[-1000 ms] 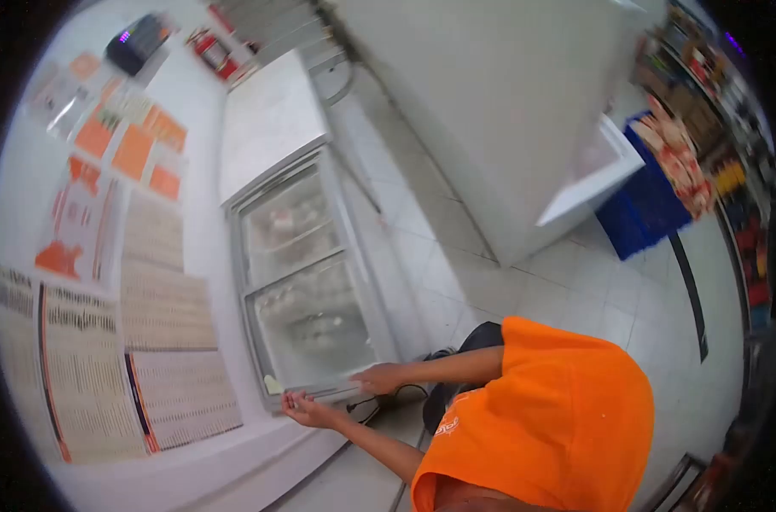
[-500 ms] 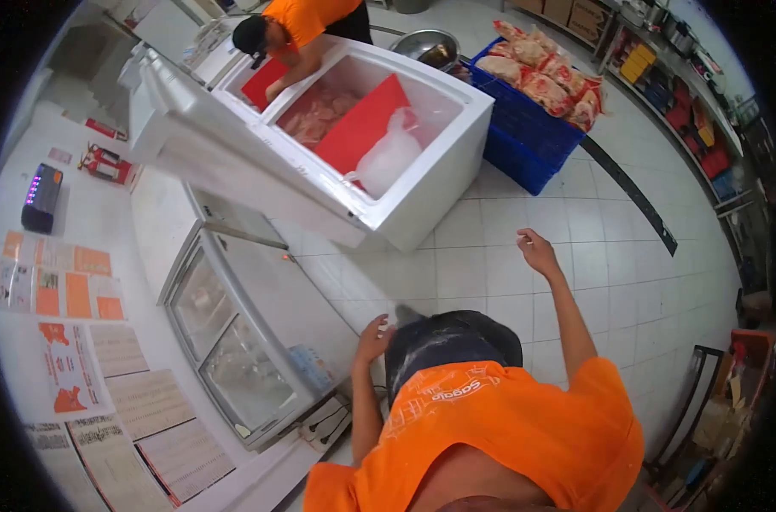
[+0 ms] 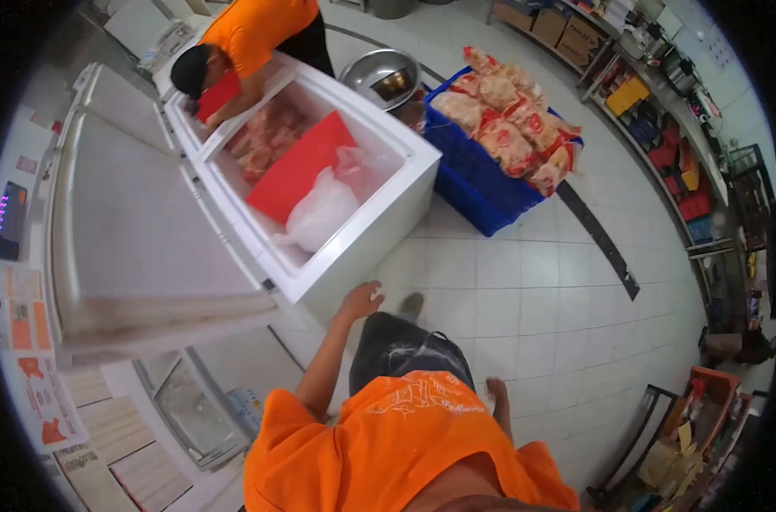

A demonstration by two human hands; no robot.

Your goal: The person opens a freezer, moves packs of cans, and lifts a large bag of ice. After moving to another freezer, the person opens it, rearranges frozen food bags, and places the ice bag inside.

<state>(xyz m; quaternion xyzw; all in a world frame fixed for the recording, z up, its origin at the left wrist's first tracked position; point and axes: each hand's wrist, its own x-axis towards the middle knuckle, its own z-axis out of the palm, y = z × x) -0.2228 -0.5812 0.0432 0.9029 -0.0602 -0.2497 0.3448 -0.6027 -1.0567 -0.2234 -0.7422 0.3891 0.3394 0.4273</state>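
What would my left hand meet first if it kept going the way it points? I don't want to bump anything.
Most likely the white chest freezer: your left hand points at its near front wall, with nothing between. Depth is hard to judge here.

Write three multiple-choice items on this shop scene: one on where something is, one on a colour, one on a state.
1. Where does the blue crate of bagged goods stand?
A. on the floor beside the chest freezer
B. on top of the freezer lid
C. inside the freezer

2. What colour is the flat board lying in the freezer?
A. green
B. red
C. black

3. In what state is the chest freezer?
A. shut
B. open, lid raised
C. tipped on its side

Answers:
1 A, the crate sits on the tiles by the freezer's far side.
2 B, the board shows red against the white walls.
3 B, its contents are in plain view. The left hand is empty near the freezer's corner, and the right hand hangs empty by the hip.
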